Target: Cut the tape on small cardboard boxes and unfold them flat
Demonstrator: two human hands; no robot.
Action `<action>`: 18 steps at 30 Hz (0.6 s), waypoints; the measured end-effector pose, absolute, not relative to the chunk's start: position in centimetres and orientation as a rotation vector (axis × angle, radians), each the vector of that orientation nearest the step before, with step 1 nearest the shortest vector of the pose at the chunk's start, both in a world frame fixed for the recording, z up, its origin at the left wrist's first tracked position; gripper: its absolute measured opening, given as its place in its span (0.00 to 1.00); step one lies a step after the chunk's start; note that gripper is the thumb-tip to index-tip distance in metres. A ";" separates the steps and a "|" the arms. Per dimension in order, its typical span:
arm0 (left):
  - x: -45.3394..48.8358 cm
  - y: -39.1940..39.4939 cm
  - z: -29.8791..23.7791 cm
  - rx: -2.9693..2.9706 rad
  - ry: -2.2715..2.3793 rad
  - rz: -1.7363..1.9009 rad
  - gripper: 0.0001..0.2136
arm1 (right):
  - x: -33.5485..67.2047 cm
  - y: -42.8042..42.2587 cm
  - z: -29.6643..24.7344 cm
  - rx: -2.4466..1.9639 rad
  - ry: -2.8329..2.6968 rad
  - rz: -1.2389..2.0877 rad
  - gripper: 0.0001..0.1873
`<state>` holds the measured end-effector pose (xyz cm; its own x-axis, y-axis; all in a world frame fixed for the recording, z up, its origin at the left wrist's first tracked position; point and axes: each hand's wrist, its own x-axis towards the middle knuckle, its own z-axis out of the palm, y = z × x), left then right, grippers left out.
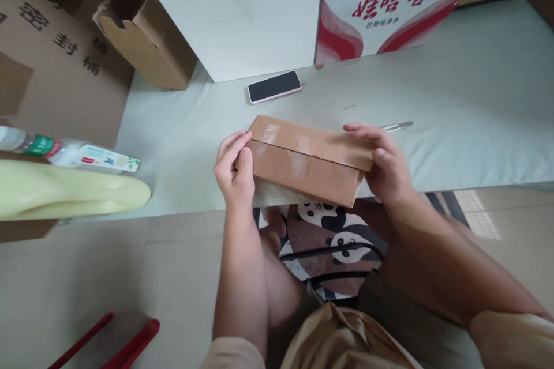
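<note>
Between my two hands is a small brown cardboard box [298, 158], tilted at the front edge of the cloth-covered table. A dark seam runs along it, with shiny patches of clear tape across the seam. My left hand [236, 170] grips the left end, thumb on the near face. At the opposite end my right hand [383, 158] holds the corner, its fingers over the top edge. Just behind my right hand lies a thin silver metal tool [398, 125], partly covered by it; its kind is unclear. A phone-like slab [274, 87] with a dark face rests beyond the box.
White cartons [246, 17] and a red-and-white water carton [385, 11] stand at the back. An open cardboard box [147, 40] is at back left. A clear bottle [64, 150] and a pale green plastic object [73, 190] occupy the left. The table's cloth [476, 98] extends right.
</note>
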<state>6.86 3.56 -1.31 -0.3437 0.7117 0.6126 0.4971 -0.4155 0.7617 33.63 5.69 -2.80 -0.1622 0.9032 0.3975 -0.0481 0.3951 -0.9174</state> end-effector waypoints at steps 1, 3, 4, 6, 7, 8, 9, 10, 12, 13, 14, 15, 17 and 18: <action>6.7 3.6 -1.3 1.669 1.595 1.860 0.12 | 34.0 5.8 -2.9 -0.814 -1.496 1.028 0.18; 6.4 3.5 -1.3 1.626 1.623 1.864 0.12 | 34.5 6.0 -3.1 -0.873 -1.489 1.034 0.21; 6.3 3.5 -1.3 1.599 1.639 1.869 0.12 | 34.7 6.0 -3.3 -0.920 -1.477 1.043 0.21; 5.9 3.3 -1.4 1.535 1.665 1.890 0.12 | 34.6 6.2 -3.5 -1.034 -1.438 1.073 0.20; 5.6 3.2 -1.5 1.498 1.672 1.906 0.12 | 34.6 6.3 -3.5 -1.095 -1.413 1.091 0.19; 5.4 3.2 -1.6 1.458 1.679 1.925 0.12 | 34.4 6.4 -3.5 -1.151 -1.392 1.109 0.18; 5.2 3.2 -1.7 1.414 1.690 1.948 0.12 | 34.3 6.4 -3.4 -1.198 -1.379 1.129 0.18; 5.0 3.2 -1.8 1.367 1.704 1.969 0.12 | 34.2 6.4 -3.3 -1.235 -1.377 1.158 0.18; 4.8 3.4 -2.0 1.274 1.734 2.004 0.12 | 34.0 6.4 -3.4 -1.279 -1.387 1.256 0.19; 4.8 3.5 -2.0 1.237 1.742 2.017 0.11 | 33.9 6.4 -3.6 -1.294 -1.387 1.325 0.20; 4.8 3.6 -2.0 1.207 1.742 2.025 0.11 | 33.9 6.3 -3.8 -1.308 -1.372 1.394 0.22; 4.8 3.7 -2.0 1.181 1.736 2.024 0.10 | 33.8 6.3 -4.1 -1.318 -1.346 1.461 0.23; 5.0 4.0 -1.9 1.107 1.719 2.011 0.10 | 33.8 6.1 -4.6 -1.304 -1.269 1.557 0.27; 5.2 4.0 -1.9 1.055 1.713 2.004 0.10 | 33.7 6.0 -4.8 -1.273 -1.234 1.574 0.29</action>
